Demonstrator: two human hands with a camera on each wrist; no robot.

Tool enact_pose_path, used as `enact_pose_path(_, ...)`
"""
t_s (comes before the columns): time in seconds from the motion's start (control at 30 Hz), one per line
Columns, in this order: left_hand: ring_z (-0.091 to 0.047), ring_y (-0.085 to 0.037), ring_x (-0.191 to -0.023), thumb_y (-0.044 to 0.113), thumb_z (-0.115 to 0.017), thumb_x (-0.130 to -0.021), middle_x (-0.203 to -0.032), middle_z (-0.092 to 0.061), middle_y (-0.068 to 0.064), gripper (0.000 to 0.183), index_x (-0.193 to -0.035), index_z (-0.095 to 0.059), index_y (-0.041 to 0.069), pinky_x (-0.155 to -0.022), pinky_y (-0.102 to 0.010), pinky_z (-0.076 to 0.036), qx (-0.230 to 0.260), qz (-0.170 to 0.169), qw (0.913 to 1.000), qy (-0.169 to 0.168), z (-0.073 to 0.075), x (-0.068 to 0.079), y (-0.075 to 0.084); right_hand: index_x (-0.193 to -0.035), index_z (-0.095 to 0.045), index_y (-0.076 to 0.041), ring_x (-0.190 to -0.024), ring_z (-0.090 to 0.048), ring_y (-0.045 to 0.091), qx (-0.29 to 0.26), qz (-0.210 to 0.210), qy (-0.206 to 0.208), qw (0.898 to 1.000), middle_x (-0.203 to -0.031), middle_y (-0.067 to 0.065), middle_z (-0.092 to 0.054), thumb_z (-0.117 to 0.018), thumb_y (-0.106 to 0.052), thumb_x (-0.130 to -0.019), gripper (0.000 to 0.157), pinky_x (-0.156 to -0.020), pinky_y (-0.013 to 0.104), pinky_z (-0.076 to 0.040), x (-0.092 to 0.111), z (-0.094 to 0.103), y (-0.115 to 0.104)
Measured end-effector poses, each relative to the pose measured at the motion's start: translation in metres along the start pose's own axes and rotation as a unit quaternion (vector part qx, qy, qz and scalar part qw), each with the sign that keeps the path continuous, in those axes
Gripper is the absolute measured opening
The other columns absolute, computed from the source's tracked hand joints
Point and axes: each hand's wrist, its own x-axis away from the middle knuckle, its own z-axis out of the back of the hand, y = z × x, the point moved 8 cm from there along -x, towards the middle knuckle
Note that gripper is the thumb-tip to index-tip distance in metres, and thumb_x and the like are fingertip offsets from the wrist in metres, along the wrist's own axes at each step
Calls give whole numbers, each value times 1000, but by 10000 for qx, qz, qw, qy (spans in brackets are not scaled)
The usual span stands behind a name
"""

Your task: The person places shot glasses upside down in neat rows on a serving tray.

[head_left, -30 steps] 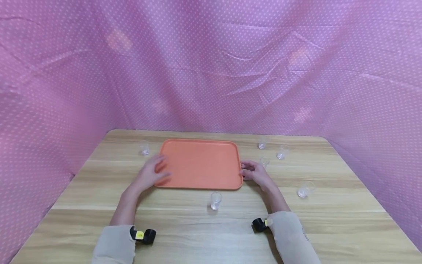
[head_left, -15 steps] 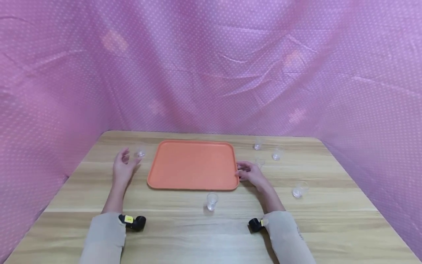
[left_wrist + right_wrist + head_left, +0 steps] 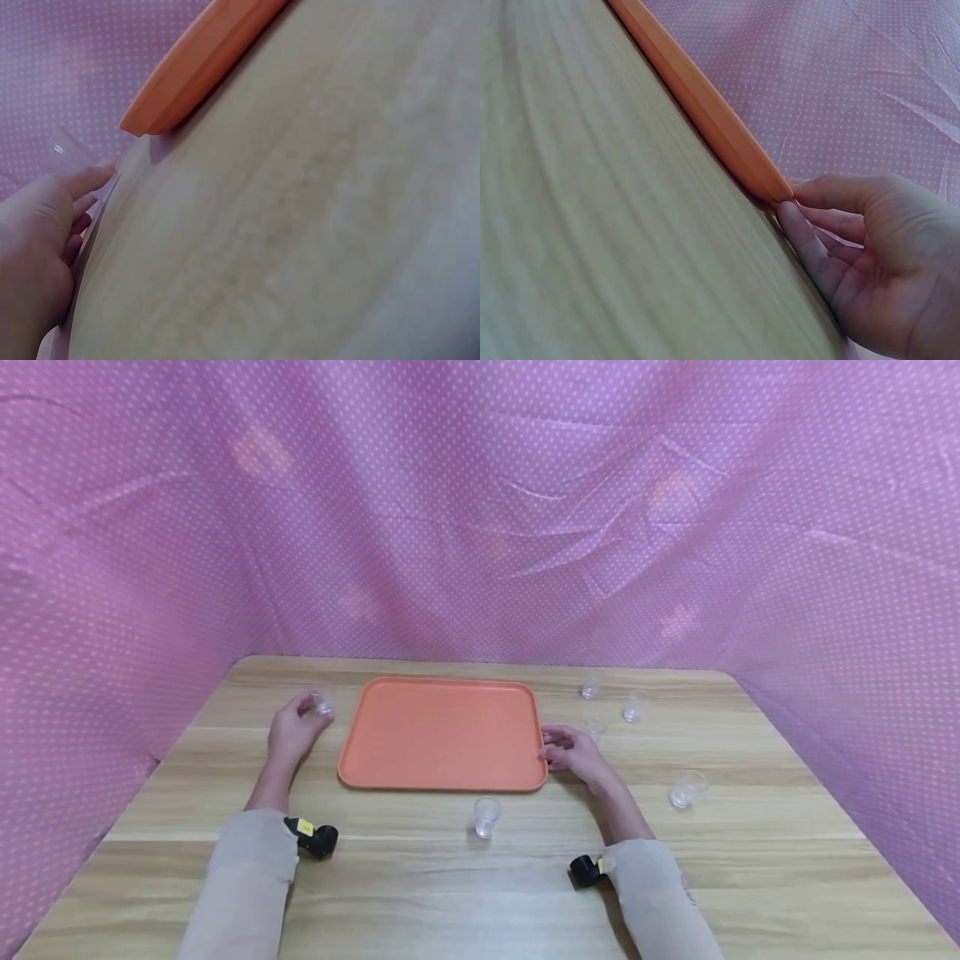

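Observation:
An orange serving tray (image 3: 442,735) lies flat on the wooden table. My left hand (image 3: 292,727) is left of it, thumb and fingers around a small clear shot glass (image 3: 323,702). In the left wrist view that shot glass (image 3: 69,150) shows past the hand (image 3: 45,240), partly hidden by it. At the tray's right edge, my right hand (image 3: 577,753) pinches the rim. The right wrist view shows the thumb (image 3: 802,232) and index finger meeting at the end of the tray (image 3: 712,124).
Near the right hand stands another shot glass (image 3: 595,728), with two more behind it, one (image 3: 591,687) farther back and one (image 3: 633,708) to the right. A shot glass (image 3: 486,818) is in front of the tray, another (image 3: 686,790) at right. Pink dotted cloth (image 3: 480,527) surrounds the table.
My left hand has left the tray's left side, moved left to the far-left shot glass and closed its fingers around it. My right hand stays at the tray's right edge.

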Motion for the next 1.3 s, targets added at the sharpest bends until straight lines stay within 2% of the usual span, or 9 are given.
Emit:
enact_pose_path(0.23,-41,-39,-118,16,-65,-86,-124,-52,-21,44,-123,-52,-2,-101,-50,-29,-490,-117,9985,231,1,-4,2,-127,-44,11,-79,-60,16,11,-71,-44,10000,-109,23,-53,-58,7,-83,46,-69,31,-55,0,-2,-1)
enact_pose_path(0.53,-46,-39,-114,16,-67,-84,-119,-56,-21,39,-118,-55,-1,-99,-52,-30,-504,-5,9981,344,2,-3,1,-127,-44,10,-79,-61,16,62,-67,19,10000,-109,23,-53,-57,8,-82,47,-68,32,-55,-1,1,-2)
enact_pose_path(0.8,-52,-35,-107,21,-68,-84,-115,-59,-19,41,-117,-56,1,-98,-46,-35,-8,166,9995,279,-1,0,1,-127,-45,10,-79,-60,16,117,-77,-9,9999,-109,23,-54,-57,6,-84,46,-67,31,-55,-4,0,-1)
enact_pose_path(1.0,-54,-32,-105,22,-67,-83,-116,-57,-20,45,-120,-54,0,-95,-41,-41,381,266,9987,187,0,5,10,-127,-45,9,-79,-60,16,81,-30,-23,10000,-110,24,-53,-58,7,-82,47,-68,31,-55,-5,-1,-2)
enact_pose_path(1.17,-54,-30,-106,17,-66,-85,-117,-56,-20,44,-121,-52,-2,-93,-36,-43,690,200,9974,27,-1,8,20,-128,-44,10,-79,-60,16,82,-30,-49,9999,-110,24,-53,-58,7,-83,47,-68,31,-55,-3,-2,0)
enact_pose_path(1.3,-51,-31,-109,17,-67,-84,-117,-57,-19,44,-121,-53,-2,-98,-39,-37,708,40,9975,4,-1,9,30,-128,-44,10,-80,-60,16,94,-37,-13,9999,-110,24,-52,-58,6,-83,47,-68,31,-55,0,0,0)
